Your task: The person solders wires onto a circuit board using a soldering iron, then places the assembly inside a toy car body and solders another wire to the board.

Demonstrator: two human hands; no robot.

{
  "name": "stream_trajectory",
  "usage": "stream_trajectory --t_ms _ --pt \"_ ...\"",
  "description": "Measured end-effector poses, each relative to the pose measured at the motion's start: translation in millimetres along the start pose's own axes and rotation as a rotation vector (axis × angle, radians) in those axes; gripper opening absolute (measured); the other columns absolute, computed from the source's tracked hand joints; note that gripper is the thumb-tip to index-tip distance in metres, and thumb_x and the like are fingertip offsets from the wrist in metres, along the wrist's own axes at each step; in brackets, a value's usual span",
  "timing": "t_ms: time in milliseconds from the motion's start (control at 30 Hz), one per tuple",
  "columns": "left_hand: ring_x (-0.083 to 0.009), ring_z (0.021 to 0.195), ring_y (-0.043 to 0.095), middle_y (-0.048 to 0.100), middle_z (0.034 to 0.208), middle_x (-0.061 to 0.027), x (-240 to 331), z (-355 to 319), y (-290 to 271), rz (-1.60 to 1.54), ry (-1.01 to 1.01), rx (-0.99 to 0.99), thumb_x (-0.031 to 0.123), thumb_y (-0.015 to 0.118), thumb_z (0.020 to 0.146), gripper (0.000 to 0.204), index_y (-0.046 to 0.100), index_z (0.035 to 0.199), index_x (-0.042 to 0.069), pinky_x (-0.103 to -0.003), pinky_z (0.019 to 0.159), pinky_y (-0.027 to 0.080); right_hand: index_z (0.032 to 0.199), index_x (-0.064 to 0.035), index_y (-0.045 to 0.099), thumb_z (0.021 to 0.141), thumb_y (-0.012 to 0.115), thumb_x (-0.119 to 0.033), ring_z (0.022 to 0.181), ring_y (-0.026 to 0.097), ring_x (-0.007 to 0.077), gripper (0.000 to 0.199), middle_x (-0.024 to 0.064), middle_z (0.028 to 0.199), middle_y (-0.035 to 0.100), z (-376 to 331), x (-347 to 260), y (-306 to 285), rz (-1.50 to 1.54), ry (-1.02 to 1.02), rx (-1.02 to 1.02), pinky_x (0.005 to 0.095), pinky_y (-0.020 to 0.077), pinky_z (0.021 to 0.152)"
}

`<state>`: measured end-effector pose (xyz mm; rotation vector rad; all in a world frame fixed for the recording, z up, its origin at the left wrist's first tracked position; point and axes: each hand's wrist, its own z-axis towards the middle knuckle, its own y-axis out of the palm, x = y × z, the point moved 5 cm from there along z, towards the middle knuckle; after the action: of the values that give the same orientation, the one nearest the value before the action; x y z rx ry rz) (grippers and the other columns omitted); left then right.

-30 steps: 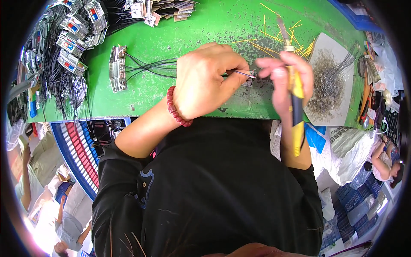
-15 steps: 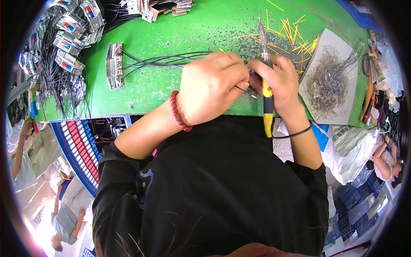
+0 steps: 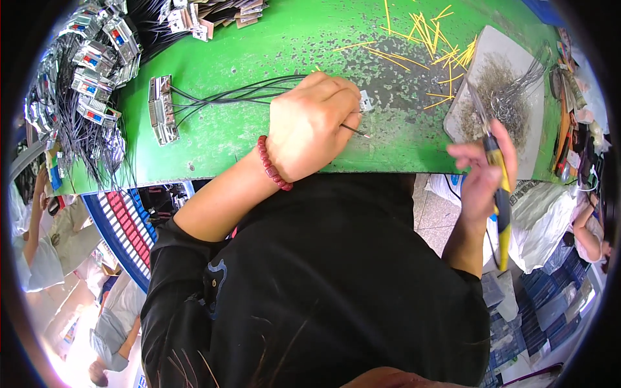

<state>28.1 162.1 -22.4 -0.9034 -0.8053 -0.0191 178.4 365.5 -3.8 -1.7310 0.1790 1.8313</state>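
Observation:
My left hand (image 3: 314,126), a red bead bracelet at its wrist, is closed over black wires (image 3: 246,90). One short wire end (image 3: 354,131) with a bare tip pokes out between its fingers. A small whitish piece (image 3: 366,101) shows just beyond the fingertips; whether they touch it is hidden. The wires run left to a silver metal part (image 3: 162,110) lying on the bench. My right hand (image 3: 482,178) is closed around the yellow and black handle of a soldering iron (image 3: 498,171). The iron's tip points up over a grey board (image 3: 462,119).
Wire strands and dark solder crumbs (image 3: 495,97) cover the grey board. Cut yellow tubes (image 3: 424,39) are scattered on the green bench (image 3: 220,58). Wired metal parts (image 3: 94,84) are heaped at the left. Tools (image 3: 569,123) line the right edge. Other people are in the background.
My right hand has carried the soldering iron right and toward me, away from the wire end to the grey board. My left hand stays nearly in place, still holding the wires.

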Motion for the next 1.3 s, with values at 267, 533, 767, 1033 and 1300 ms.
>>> stream_trajectory --t_ms 267,533,767,1033,1300 --pt "-0.0231 0.073 0.064 0.067 0.083 -0.0038 2.2 8.6 4.8 0.041 0.118 -0.023 0.000 0.070 0.067 0.014 0.061 0.074 0.008 -0.033 0.064 0.053 0.113 0.0110 0.056 0.093 0.053 -0.026 0.057 0.043 0.0091 0.043 0.0099 0.078 0.057 -50.5 36.8 -121.0 0.275 -0.083 0.506 0.0211 0.0357 0.055" --pt "-0.0227 0.078 0.064 0.069 0.085 -0.0060 2.9 5.2 0.9 0.041 0.018 -0.115 -0.001 0.074 0.069 0.013 0.063 0.072 0.005 -0.033 0.068 0.052 0.086 0.0016 0.050 0.082 0.046 -0.001 0.055 0.038 0.0103 0.006 0.0074 0.071 0.048 -65.8 62.0 -163.9 0.225 -0.025 0.641 0.0226 0.0338 0.053" --pt "-0.0248 0.082 0.063 0.069 0.089 -0.0080 3.8 5.2 2.2 0.030 -0.013 -0.141 0.000 0.072 0.073 0.010 0.064 0.077 0.003 -0.034 0.072 0.052 0.082 0.0019 0.055 0.077 0.052 0.001 0.054 0.048 0.0091 0.006 0.0072 0.074 0.056 -63.9 70.5 -151.5 0.272 -0.011 0.591 0.0194 0.0388 0.053" --pt "-0.0258 0.082 0.063 0.069 0.090 -0.0092 5.8 4.7 2.2 0.046 -0.022 -0.154 0.000 0.071 0.075 0.009 0.063 0.078 0.003 -0.034 0.073 0.052 0.083 0.0023 0.057 0.077 0.053 0.002 0.057 0.052 0.0090 0.007 0.0061 0.074 0.056 -63.8 79.1 -151.8 0.215 -0.005 0.632 0.0192 0.0419 0.055" --pt "-0.0253 0.083 0.064 0.068 0.092 -0.0091 5.3 4.6 1.6 0.039 -0.007 -0.164 0.000 0.071 0.074 0.010 0.062 0.077 0.002 -0.034 0.073 0.052 0.083 0.0011 0.055 0.077 0.051 0.002 0.055 0.049 0.0090 0.007 0.0072 0.073 0.056 -62.9 79.6 -153.0 0.299 -0.017 0.600 0.0194 0.0393 0.052"
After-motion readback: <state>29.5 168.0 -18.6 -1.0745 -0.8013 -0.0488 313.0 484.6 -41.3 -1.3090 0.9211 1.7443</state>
